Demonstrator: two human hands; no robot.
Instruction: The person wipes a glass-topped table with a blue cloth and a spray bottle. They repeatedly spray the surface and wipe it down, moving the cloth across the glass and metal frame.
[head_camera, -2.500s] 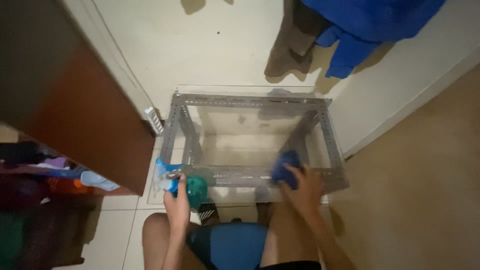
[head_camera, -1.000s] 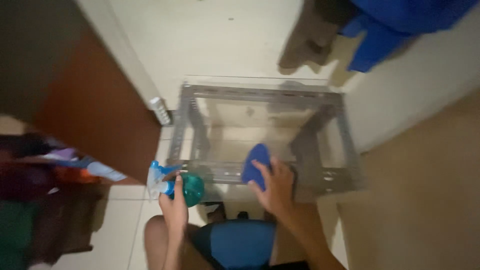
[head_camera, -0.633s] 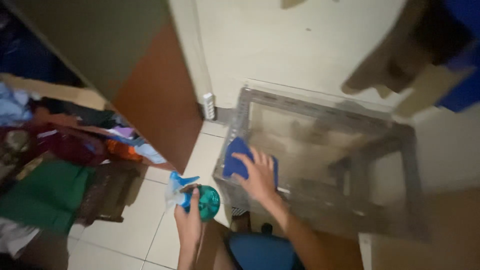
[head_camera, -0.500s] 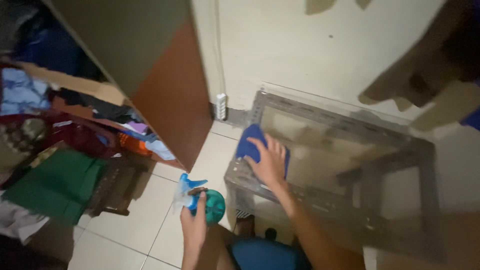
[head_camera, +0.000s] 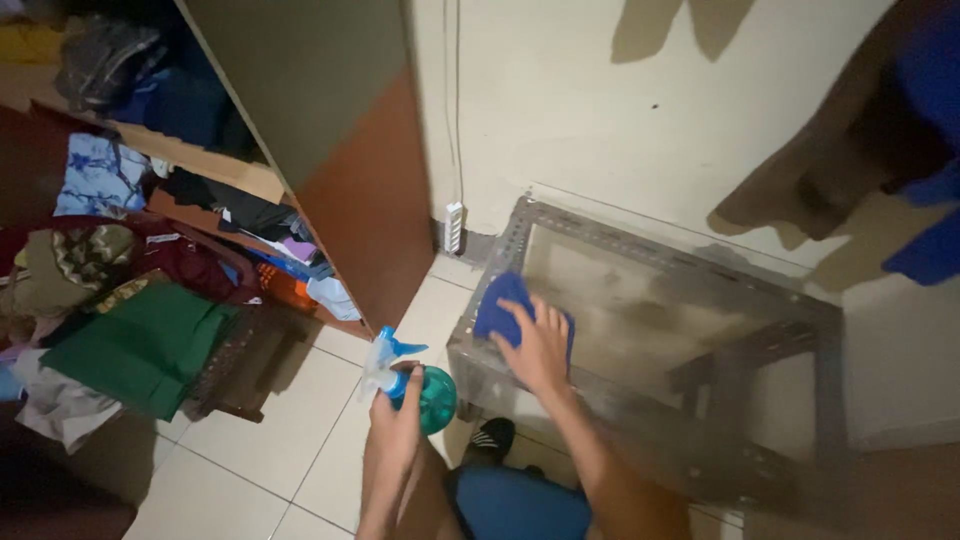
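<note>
A tall brown wardrobe door (head_camera: 350, 170) stood open on the left, with shelves of folded and crumpled clothes (head_camera: 130, 300) beside it. Against the pale wall (head_camera: 560, 90) sat the counter (head_camera: 780, 310), a glass top on a perforated grey metal frame, set in the corner over the tiled floor (head_camera: 270, 440). Dark and blue garments (head_camera: 900, 140) hung above its far end.

The person's right hand (head_camera: 540, 345) lay spread, palm down, pressing a blue cloth (head_camera: 500, 305) flat on the near left corner of the glass, fingers wide, I judged, to keep the cloth bearing on the surface. The left hand (head_camera: 400, 420) was closed around a teal spray bottle (head_camera: 425, 395) held off to the counter's left, above the floor. Its long axis ran roughly level, with the pale blue nozzle (head_camera: 385, 350) pointing up and left, away from the glass.
</note>
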